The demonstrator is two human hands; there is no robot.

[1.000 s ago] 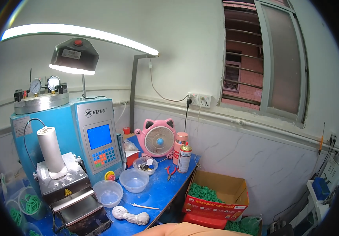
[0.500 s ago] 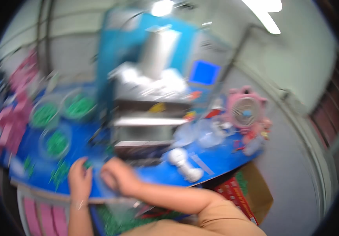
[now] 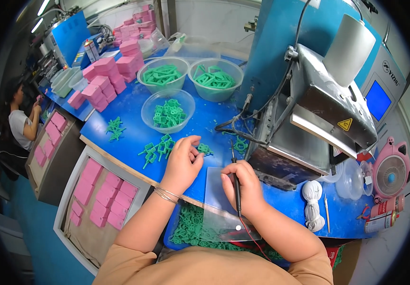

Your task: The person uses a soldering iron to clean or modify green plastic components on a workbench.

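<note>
My right hand [image 3: 248, 187] grips a slim black pen-shaped tool [image 3: 236, 192] with a thin metal tip pointing away from me and a red wire trailing from its near end. Below that hand a clear plastic sheet [image 3: 216, 187] overhangs the table's front edge. My left hand [image 3: 181, 164] hovers over the blue table, fingers loosely curled, thumb and index finger apart, nothing seen between them. Just beyond its fingertips lies a small green plastic part [image 3: 205, 149]. More green parts [image 3: 159, 148] lie to its left. A clear bowl [image 3: 146, 111] of green parts stands beyond.
Two more bowls [image 3: 163, 88] of green pieces stand behind, beside stacked pink blocks [image 3: 102, 85]. A blue machine with a metal press head [image 3: 328, 104] occupies the right. A white cord bundle [image 3: 313, 204] and pink fan [image 3: 391, 173] sit farther right. A person [image 3: 22, 121] sits far left.
The view has swung, bringing the pink blocks and the bowls toward the middle and the machine to the right. The black tool now shows in my right hand; my hands are farther apart.
</note>
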